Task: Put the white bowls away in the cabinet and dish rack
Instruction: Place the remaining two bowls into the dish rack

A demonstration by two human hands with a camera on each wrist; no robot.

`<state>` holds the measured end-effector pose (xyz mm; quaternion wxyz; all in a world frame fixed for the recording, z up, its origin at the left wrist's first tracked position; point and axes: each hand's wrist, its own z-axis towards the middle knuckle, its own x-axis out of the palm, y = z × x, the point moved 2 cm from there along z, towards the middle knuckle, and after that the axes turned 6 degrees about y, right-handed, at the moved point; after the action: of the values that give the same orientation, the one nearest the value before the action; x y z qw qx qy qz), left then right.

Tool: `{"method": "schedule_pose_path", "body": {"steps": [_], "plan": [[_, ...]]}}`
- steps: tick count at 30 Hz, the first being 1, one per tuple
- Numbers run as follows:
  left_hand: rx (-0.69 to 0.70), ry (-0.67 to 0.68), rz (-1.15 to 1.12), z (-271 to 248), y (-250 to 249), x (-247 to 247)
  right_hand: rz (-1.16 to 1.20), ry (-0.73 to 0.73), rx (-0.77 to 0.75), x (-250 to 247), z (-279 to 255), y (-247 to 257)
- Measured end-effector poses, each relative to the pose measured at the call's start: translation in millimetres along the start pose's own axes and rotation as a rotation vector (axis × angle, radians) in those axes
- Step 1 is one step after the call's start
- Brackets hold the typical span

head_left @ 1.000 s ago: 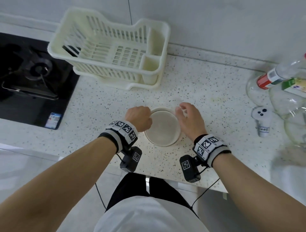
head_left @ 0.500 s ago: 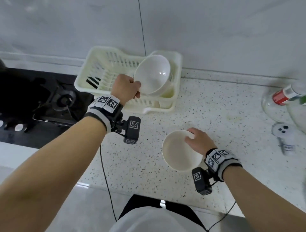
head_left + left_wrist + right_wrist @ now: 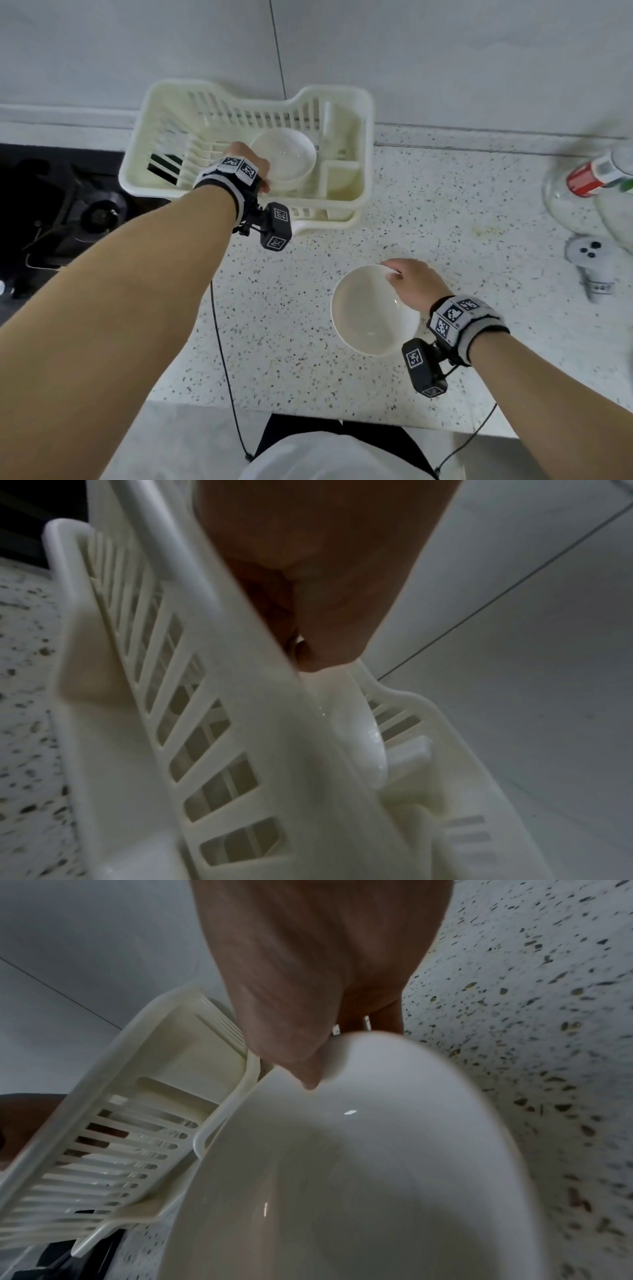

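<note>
Far left, a black gas hob (image 3: 68, 209) is set into the speckled bench (image 3: 445, 212), its burner partly in view.

Just beside the hob, against the wall, stands a cream plastic dish rack (image 3: 363, 144) with slatted sides and a separate compartment at its right end. One white bowl (image 3: 284, 156) sits inside the main section of the rack, next to the divider, mouth tilted towards the camera. The left hand (image 3: 255, 168) reaches over the rack's near wall and grips this bowl at its near rim. The left wrist view shows the thumb (image 3: 329, 642) pressed on the bowl's rim, with the other fingers curled behind; whether the bowl bears fully on the rack floor cannot be told.

Right of centre, near the bench's front edge and well apart from the rack, is a second white bowl (image 3: 375, 310), upright and empty. The right hand (image 3: 411, 286) pinches its far right rim, thumb (image 3: 291, 1053) inside the wall and fingers outside. Whether this bowl rests on the bench or is raised off it cannot be told.

Far right, a clear bottle (image 3: 582, 185) with a red and white label is blurred at the frame edge. Just in front of it lies a small white device (image 3: 591, 267) with three dark dots.
</note>
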<state>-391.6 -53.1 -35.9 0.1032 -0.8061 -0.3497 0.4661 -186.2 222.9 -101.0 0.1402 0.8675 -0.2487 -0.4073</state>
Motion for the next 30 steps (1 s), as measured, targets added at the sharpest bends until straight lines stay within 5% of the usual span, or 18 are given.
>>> {"method": "schedule_pose_path", "body": {"steps": [7, 15, 18, 22, 24, 28, 30], "plan": [[-0.038, 0.096, 0.105, 55, 28, 17, 0.056, 0.014, -0.025, 1, 4, 4], [0.075, 0.031, 0.412, 14, 10, 11, 0.053, 0.002, 0.017, 5, 2, 3], [0.132, -0.125, 0.386, -6, 6, 11, 0.074, 0.011, 0.032, 8, 0, -1], [0.593, -0.488, 0.224, -77, 10, 25, 0.127, -0.017, -0.009, 14, -9, -7], [0.684, -0.393, 0.169, -117, 24, 49, 0.147, -0.047, -0.035, 17, -14, -11], [0.459, 0.038, 0.262, -170, 66, 93, 0.241, -0.086, -0.129, 15, -29, 0], [0.406, 0.130, 0.265, -185, 79, 96, 0.301, -0.129, -0.188, 7, -37, 16]]}}
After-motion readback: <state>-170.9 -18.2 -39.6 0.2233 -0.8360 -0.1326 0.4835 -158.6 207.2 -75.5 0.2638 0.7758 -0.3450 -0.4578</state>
